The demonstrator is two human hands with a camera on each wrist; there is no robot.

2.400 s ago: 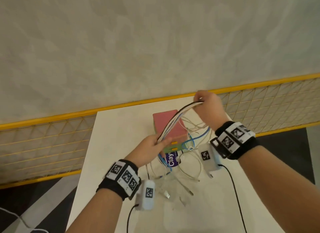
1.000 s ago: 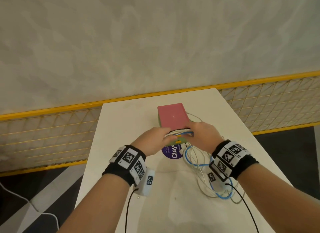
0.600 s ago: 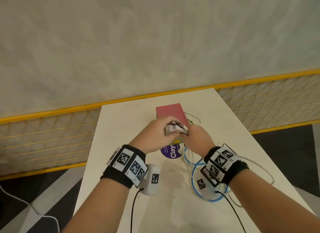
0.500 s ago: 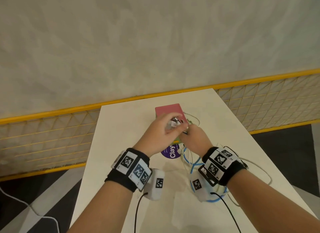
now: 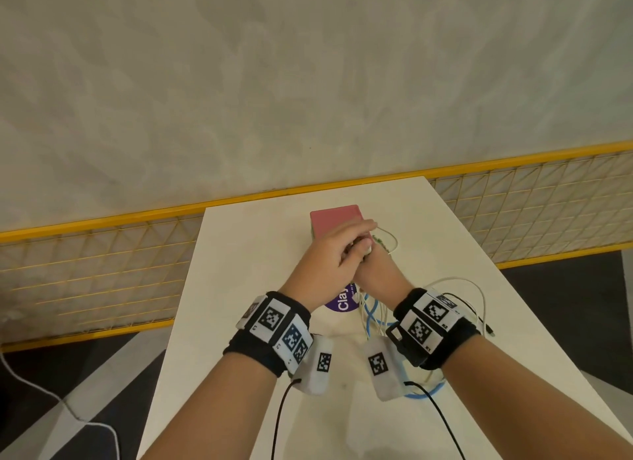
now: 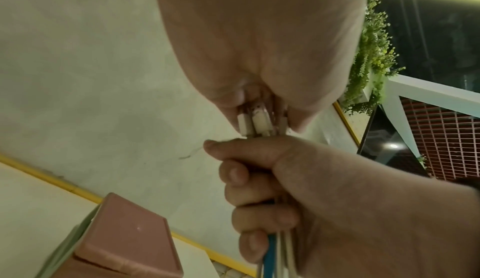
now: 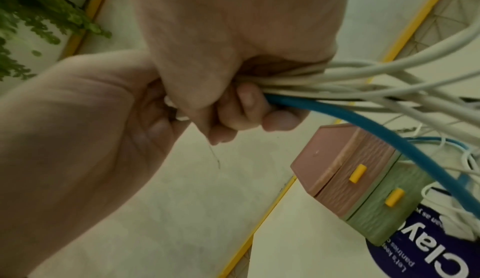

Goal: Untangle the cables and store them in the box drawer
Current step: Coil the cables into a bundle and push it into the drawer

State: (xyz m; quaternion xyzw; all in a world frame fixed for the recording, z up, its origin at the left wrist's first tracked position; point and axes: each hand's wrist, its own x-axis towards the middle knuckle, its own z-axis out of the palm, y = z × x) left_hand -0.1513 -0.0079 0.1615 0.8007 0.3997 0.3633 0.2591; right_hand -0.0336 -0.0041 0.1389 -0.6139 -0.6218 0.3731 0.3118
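Gathering of the cables [image 7: 345, 77] into one bunch is seen: stretched between raised hands 2.4 s ago, they are now gripped together above the box [image 5: 337, 220] at frame centre. The right hand [image 5: 376, 274] is clenched around the white and blue strands; the plug ends [image 6: 255, 122] are pinched by the left hand [image 5: 329, 264]. Loose loops still trail on the table [image 5: 239, 288] at lower right. Both drawers [image 7: 361, 176] appear closed, so storing is judged not yet begun; a drawer must be opened first.
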